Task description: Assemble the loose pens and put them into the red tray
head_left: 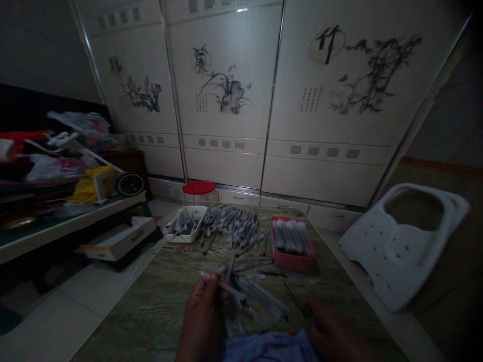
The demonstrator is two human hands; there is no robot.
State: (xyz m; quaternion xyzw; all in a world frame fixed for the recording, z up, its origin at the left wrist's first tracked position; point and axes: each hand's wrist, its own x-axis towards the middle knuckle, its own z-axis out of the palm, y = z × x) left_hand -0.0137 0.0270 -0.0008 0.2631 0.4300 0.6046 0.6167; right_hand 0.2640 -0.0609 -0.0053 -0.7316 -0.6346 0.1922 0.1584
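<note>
My left hand point(203, 314) is closed round a bunch of thin clear pen tubes point(249, 291) that fan out to the right over the green table point(158, 296). My right hand point(326, 327) rests low on the table to the right of the bunch; its fingers are too dark to make out. A big loose heap of grey pens point(230, 223) lies at the far side of the table. A white tray point(184, 223) with several pens sits to the heap's left. A red tray point(292, 244) packed with pens sits to its right.
A blue cloth point(269, 347) lies at the near edge between my hands. A white plastic seat point(407, 241) stands to the table's right, a red stool point(198, 188) behind it. A cluttered shelf point(56, 166) and a flat box point(118, 239) are at left. Painted wardrobe doors point(226, 100) fill the back.
</note>
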